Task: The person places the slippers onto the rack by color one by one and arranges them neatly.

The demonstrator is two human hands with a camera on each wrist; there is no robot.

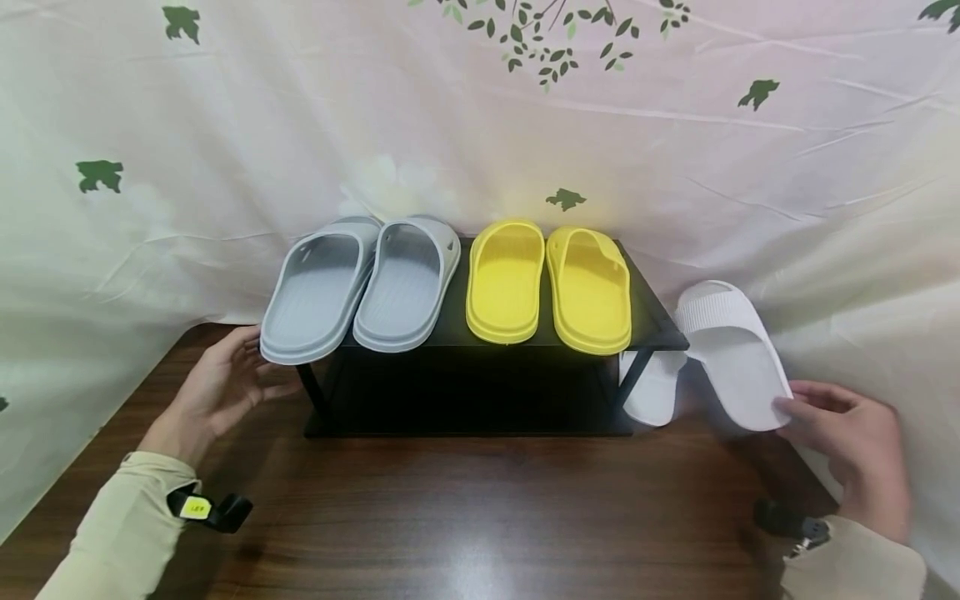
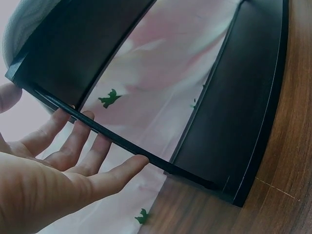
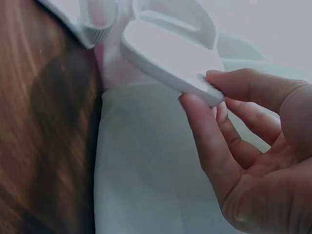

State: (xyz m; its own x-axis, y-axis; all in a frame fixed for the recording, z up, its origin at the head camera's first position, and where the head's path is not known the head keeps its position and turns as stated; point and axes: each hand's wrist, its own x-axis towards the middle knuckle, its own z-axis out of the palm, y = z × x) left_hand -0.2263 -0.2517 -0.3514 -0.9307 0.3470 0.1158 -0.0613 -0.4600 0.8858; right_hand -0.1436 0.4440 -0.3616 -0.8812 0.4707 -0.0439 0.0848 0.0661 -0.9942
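On the right, my right hand [image 1: 855,433] pinches the toe or heel end of a white slipper [image 1: 742,371] between thumb and fingers. In the right wrist view this slipper [image 3: 165,56] is tilted and raised off the table. Its mate, another white slipper [image 1: 654,392], is beside the rack's right leg and partly hidden by it. My left hand [image 1: 225,387] is at the left end of a black shoe rack [image 1: 450,333], fingers loosely extended. The left wrist view has its fingertips [image 2: 139,160] against the rack's side bar [image 2: 105,131].
Two grey clogs [image 1: 311,300] stand on the rack's top at left, two yellow slippers [image 1: 506,287] at right. A black lower shelf [image 1: 472,400] lies beneath. Around the brown wooden table [image 1: 465,517] hangs a pale curtain [image 1: 300,125] with green leaf prints.
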